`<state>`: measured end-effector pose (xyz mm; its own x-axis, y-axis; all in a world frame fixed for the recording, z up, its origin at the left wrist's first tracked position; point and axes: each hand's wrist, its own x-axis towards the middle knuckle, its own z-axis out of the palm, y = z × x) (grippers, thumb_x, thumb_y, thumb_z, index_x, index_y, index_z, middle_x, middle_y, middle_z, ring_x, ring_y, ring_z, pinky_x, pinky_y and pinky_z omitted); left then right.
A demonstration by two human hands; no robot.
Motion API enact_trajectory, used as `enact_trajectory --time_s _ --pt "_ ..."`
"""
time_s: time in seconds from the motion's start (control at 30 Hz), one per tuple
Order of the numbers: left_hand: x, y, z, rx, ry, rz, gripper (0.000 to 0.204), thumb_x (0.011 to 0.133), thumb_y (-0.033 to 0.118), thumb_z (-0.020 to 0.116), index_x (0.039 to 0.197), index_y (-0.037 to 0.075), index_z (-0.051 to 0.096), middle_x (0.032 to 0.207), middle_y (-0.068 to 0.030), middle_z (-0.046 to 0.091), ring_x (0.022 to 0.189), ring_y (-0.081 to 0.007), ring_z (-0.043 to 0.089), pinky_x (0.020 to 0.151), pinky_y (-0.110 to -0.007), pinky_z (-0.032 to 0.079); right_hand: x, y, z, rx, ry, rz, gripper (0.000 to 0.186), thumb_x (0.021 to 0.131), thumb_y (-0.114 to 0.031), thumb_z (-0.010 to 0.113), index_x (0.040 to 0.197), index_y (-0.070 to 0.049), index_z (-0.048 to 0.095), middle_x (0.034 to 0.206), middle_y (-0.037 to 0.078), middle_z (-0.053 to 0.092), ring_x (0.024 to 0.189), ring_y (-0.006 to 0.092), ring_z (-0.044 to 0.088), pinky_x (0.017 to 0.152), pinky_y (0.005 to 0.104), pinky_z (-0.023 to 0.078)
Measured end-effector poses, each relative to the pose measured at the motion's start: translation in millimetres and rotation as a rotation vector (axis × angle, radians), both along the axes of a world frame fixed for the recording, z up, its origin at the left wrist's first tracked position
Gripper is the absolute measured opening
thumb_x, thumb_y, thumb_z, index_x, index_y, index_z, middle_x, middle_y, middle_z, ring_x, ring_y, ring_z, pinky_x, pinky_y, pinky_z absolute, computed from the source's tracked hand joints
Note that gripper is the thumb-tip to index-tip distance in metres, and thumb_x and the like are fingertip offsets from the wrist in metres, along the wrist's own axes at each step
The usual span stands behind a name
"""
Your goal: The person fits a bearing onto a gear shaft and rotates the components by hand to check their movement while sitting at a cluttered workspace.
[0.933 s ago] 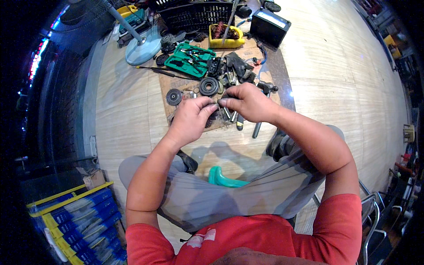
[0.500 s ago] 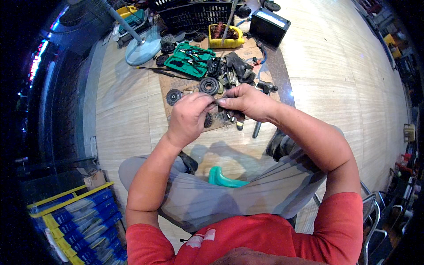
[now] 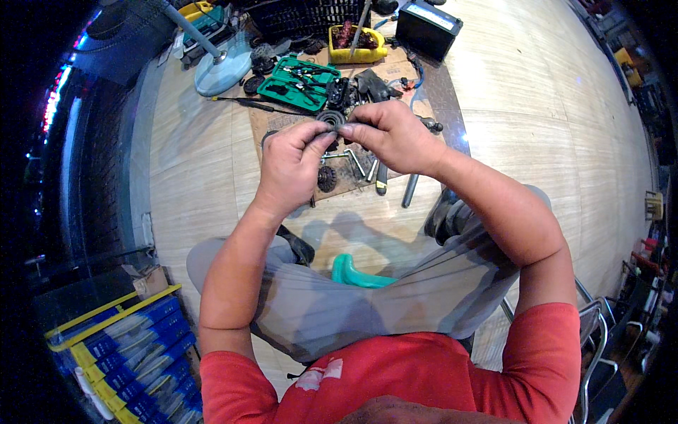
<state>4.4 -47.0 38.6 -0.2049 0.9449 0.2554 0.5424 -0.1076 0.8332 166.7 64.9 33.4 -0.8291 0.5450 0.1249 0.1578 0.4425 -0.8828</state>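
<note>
Over the cardboard sheet point(image 3: 351, 188), my left hand point(image 3: 288, 164) and my right hand point(image 3: 400, 138) meet fingertip to fingertip. Both are closed in a pinch on something small and dark that I cannot make out. Just beyond the fingertips shows a round, grooved black part point(image 3: 330, 115), partly hidden by them. Below my hands lie a dark toothed wheel point(image 3: 326, 179), some metal angled tools point(image 3: 357, 162) and a yellow-and-black handle point(image 3: 381, 181). A hammer-like tool point(image 3: 409, 191) lies to the right of these, its middle hidden by my right hand and wrist.
An open green tool case point(image 3: 270, 89) lies beyond my left hand, near the pale blue round base point(image 3: 220, 75) of a stand. Farther off are a cut yellow container point(image 3: 379, 54), a black battery point(image 3: 429, 34) and a black crate point(image 3: 282, 21). A green curved object point(image 3: 361, 276) is between my legs.
Both hands have moved away from me, still pinched together, and now overlap the round grooved part. Angled tools that were covered now show below them. The whole view has shifted slightly.
</note>
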Motion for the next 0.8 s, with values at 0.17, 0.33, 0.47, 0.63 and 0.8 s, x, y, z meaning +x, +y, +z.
enact_trajectory --time_s 0.17,0.33,0.47,0.63,0.8 --pt "1 1 -1 0.090 0.113 0.017 0.008 0.082 0.003 0.062 0.088 -0.002 0.064 0.078 -0.0156 0.065 0.070 -0.0286 0.064 0.064 -0.034 0.049 -2 -1 -6 -0.169 -0.020 -0.026 0.028 0.089 -0.026 0.062 0.085 0.001 0.064 0.061 0.010 0.054 0.057 0.0128 0.047 0.055 0.0323 0.042" --pt "-2 3 -3 0.026 0.081 0.072 0.010 0.082 0.002 0.062 0.090 -0.002 0.064 0.082 -0.0162 0.065 0.074 -0.0283 0.064 0.066 -0.034 0.049 -2 9 -2 -0.187 -0.075 -0.018 0.026 0.090 -0.023 0.062 0.085 0.002 0.066 0.062 -0.002 0.053 0.060 0.0052 0.044 0.054 0.0251 0.039" --pt "-3 3 -4 0.004 0.041 0.088 0.010 0.082 0.002 0.062 0.091 -0.002 0.064 0.083 -0.0159 0.066 0.075 -0.0275 0.064 0.067 -0.033 0.049 1 7 10 0.028 -0.078 -0.036 0.025 0.089 -0.022 0.064 0.083 0.002 0.064 0.060 0.003 0.053 0.059 0.0061 0.043 0.053 0.0276 0.039" --pt "-3 2 1 0.030 0.085 0.057 0.010 0.082 0.002 0.061 0.091 -0.002 0.064 0.082 -0.0154 0.065 0.075 -0.0272 0.064 0.067 -0.033 0.049 2 8 4 0.125 -0.046 -0.016 0.026 0.088 -0.022 0.065 0.082 0.003 0.063 0.058 0.007 0.051 0.058 0.0097 0.043 0.054 0.0307 0.039" --pt "-5 4 -3 0.058 0.151 0.071 0.010 0.083 0.002 0.061 0.091 -0.002 0.064 0.082 -0.0157 0.066 0.073 -0.0273 0.064 0.066 -0.033 0.048 0 6 2 0.030 -0.051 -0.041 0.025 0.089 -0.023 0.064 0.084 0.002 0.064 0.059 0.010 0.051 0.058 0.0125 0.046 0.055 0.0322 0.041"
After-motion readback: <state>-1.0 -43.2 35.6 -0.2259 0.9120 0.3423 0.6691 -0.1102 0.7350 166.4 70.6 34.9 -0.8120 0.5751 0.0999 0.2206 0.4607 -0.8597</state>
